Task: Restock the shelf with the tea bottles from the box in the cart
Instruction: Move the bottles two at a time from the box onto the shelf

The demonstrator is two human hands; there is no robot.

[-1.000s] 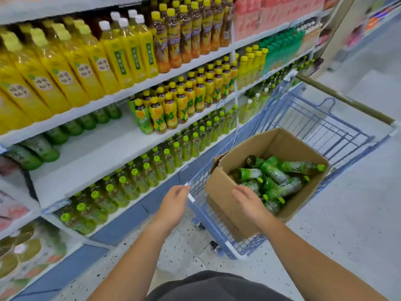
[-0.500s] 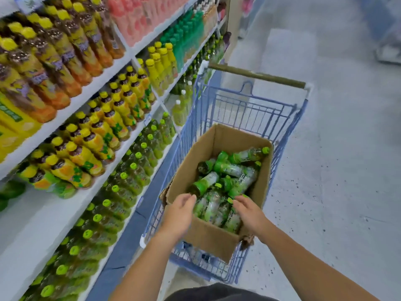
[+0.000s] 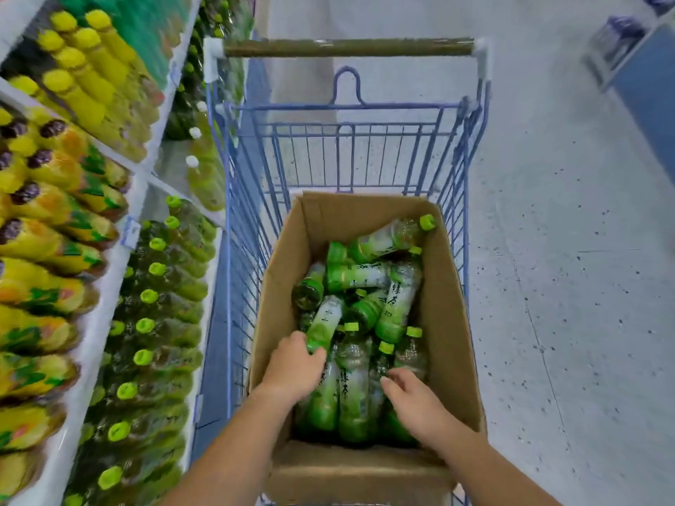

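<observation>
A cardboard box [image 3: 447, 315] sits in the blue wire cart [image 3: 343, 151] and holds several green tea bottles [image 3: 359, 275] lying jumbled, with lime caps. My left hand [image 3: 292, 368] is inside the box at its near left; its thumb and fingers curl round the lower end of a tilted tea bottle [image 3: 325, 321]. My right hand [image 3: 414, 399] reaches in at the near right, fingers stretched out over the bottles and touching one top, holding nothing. Matching green tea bottles [image 3: 157, 297] stand on the lower shelf at the left.
The white shelf unit [image 3: 106, 297] runs along the left, close to the cart, with yellow-capped drink bottles [image 3: 54, 228] on the tier above. The cart's handle bar [image 3: 347, 47] is at the far end. Speckled grey floor [image 3: 566, 286] lies to the right.
My view has swung to face down the cart. Both hands moved from the box's near rim into the box, and the left hand has closed round a bottle.
</observation>
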